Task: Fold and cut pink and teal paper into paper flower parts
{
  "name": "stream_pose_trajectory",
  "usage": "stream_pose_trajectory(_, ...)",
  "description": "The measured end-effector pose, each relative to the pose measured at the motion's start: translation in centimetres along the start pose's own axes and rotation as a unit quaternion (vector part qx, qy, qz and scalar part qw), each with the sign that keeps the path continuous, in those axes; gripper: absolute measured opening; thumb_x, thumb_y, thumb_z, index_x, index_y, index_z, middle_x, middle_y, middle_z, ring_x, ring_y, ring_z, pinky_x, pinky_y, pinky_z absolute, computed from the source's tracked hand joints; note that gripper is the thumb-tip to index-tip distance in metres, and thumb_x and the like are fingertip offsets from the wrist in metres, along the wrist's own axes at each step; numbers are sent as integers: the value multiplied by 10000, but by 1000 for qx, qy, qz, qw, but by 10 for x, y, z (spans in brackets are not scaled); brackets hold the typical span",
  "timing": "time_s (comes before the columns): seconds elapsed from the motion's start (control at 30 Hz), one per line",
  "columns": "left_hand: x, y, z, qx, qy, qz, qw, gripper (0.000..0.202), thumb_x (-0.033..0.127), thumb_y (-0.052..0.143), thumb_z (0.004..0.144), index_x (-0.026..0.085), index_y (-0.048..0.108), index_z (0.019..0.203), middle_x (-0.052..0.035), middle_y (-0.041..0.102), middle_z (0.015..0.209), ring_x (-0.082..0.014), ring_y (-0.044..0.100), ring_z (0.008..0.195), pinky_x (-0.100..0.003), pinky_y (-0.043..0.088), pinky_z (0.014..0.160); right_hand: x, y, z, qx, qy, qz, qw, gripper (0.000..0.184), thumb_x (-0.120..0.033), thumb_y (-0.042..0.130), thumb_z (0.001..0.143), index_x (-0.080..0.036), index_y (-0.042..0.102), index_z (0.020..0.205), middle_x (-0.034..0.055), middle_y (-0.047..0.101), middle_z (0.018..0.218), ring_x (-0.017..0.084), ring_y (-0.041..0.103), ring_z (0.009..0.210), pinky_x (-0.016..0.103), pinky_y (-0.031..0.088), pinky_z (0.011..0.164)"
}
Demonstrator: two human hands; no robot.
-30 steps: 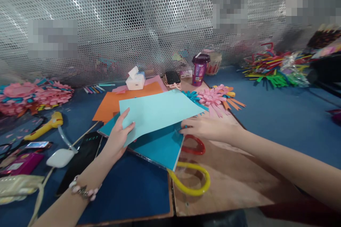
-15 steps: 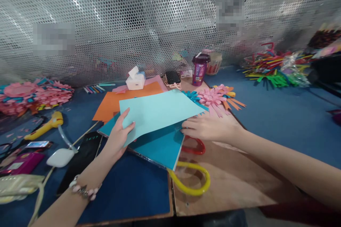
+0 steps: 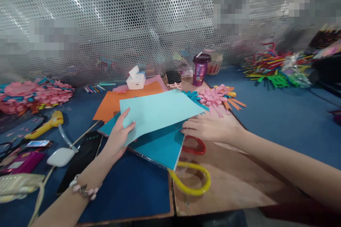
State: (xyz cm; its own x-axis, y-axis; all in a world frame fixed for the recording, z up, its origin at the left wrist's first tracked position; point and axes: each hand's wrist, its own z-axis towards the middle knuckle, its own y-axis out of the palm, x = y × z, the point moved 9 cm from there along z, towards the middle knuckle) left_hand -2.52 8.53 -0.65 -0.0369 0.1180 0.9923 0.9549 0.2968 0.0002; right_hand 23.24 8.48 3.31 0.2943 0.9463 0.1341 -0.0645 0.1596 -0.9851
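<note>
My left hand (image 3: 119, 134) grips a light blue paper sheet (image 3: 157, 110) at its near left corner, thumb on top and the other fingers partly hidden. Under that sheet lies a darker teal paper stack (image 3: 160, 149) with a clear plastic wrapper along its front edge. At the stack's right edge, my right hand (image 3: 205, 129) has its fingers curled in and closed on the teal paper; their tips are partly hidden. Scissors stick out from beneath the stack, showing a yellow handle loop (image 3: 205, 181) and a red handle loop (image 3: 201, 146).
Orange paper (image 3: 109, 104) and a tissue pack (image 3: 135, 79) lie behind. Paper flowers (image 3: 211, 96), a purple cup (image 3: 200, 71) and a phone (image 3: 173, 78) stand or lie farther back. On the left are a yellow glue gun (image 3: 45, 126), a black phone (image 3: 82, 159) and a white charger (image 3: 60, 157).
</note>
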Motion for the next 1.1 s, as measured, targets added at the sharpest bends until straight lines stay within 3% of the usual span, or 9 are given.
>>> stream_pose_trajectory(0.2, 4, 2, -2, -5, 2, 25, 1000, 718, 241, 738, 789, 376, 481, 1446, -90, 491, 1469, -117, 626, 652, -218, 528, 462, -6, 3, 0, -41, -34, -69, 996, 326, -11, 427, 927, -153, 638, 1131, 104, 645, 1094, 222, 637, 943, 333, 478, 721)
stream_pose_trajectory(0.57, 3, 0, -3, 18, -14, -7, 1000, 709, 177, 706, 804, 389, 486, 1444, -72, 540, 1412, -147, 669, 718, -238, 522, 476, -2, 0, 1, -19, -9, 0, 1000, 348, -10, 432, 911, -205, 665, 1078, 86, 651, 1065, 219, 624, 940, 321, 462, 744)
stream_pose_trajectory(0.9, 1, -1, -2, 17, -14, -1, 1000, 723, 182, 712, 805, 404, 473, 1450, -70, 530, 1434, -135, 663, 707, -224, 516, 481, -5, 7, 0, -61, -28, -67, 996, 343, -36, 393, 951, -173, 641, 1144, 95, 643, 1091, 213, 618, 946, 336, 483, 747)
stream_pose_trajectory(1.1, 4, 0, -4, 15, -14, 12, 1000, 734, 194, 715, 795, 392, 468, 1457, -71, 535, 1432, -144, 672, 724, -230, 539, 497, -3, -1, 0, -30, 0, -15, 999, 354, -2, 395, 928, -194, 661, 1060, 71, 644, 986, 196, 602, 877, 314, 453, 729)
